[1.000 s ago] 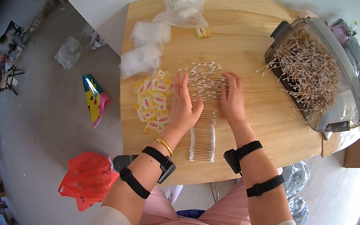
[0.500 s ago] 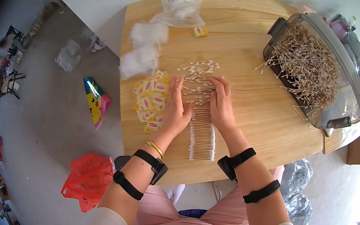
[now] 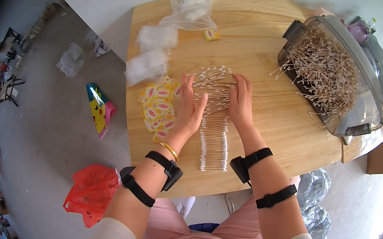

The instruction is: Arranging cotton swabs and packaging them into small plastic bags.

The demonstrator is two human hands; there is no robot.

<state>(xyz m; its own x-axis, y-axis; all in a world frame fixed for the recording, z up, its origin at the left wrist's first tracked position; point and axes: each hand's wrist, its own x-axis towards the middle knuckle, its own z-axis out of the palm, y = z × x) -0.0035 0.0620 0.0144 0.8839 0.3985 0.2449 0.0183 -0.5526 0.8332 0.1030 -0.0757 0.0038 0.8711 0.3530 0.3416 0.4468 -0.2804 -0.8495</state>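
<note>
A loose heap of wooden-stemmed cotton swabs (image 3: 212, 92) lies on the table between my hands, its stems slanting at slightly different angles. Along the heap's left side stands my left hand (image 3: 188, 111), fingers stretched and thumb apart. My right hand (image 3: 241, 106) flanks the right side with its fingers extended, the tips close to the swab ends. Nearer to me, more swabs form a neat row (image 3: 215, 146), stems side by side. Yellow and white printed paper slips (image 3: 157, 106) are spread just left of my left hand, partly hidden by it.
On the wooden table (image 3: 273, 118), a grey clear bin (image 3: 367, 106) lies tipped, full of cotton swabs. Stacks of clear small bags (image 3: 147, 66), a zip bag (image 3: 191, 10) and a small yellow box (image 3: 211, 34) sit at the back left. A red plastic bag (image 3: 92, 191) hangs left of me.
My fingers have drawn slightly outward from the heap, the right hand a little to the right. The loose swabs between them lie more closely gathered.
</note>
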